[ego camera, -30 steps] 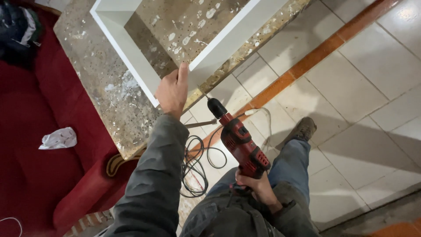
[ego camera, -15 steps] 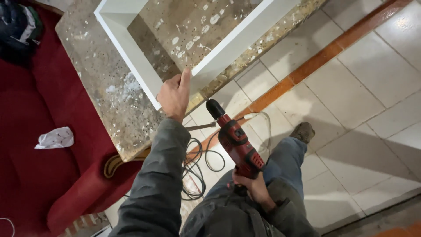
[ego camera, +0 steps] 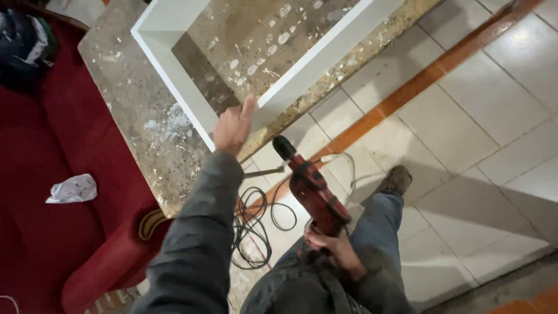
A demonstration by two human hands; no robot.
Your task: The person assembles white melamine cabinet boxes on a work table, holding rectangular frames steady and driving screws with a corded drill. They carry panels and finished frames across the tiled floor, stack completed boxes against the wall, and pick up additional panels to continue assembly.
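Observation:
A white rectangular frame of boards (ego camera: 314, 58) lies on a speckled stone slab (ego camera: 139, 110). My left hand (ego camera: 231, 127) presses flat against the frame's near corner, fingers together and pointing up. My right hand (ego camera: 325, 241) grips the handle of a red and black power drill (ego camera: 311, 189), held low by my knee. The drill's black chuck points up toward the frame's corner, a short way from it. My grey sleeve covers the left forearm.
A red sofa (ego camera: 64, 232) stands at the left with a crumpled white cloth (ego camera: 72, 189) on it. A black cable (ego camera: 256, 224) lies coiled on the tiled floor. An orange tile strip (ego camera: 407, 87) runs across the floor. My shoe (ego camera: 398, 177) rests on the tiles.
The view has shifted slightly; my left hand stays on the frame's corner. The drill remains in my right hand, its tip a little closer to the frame.

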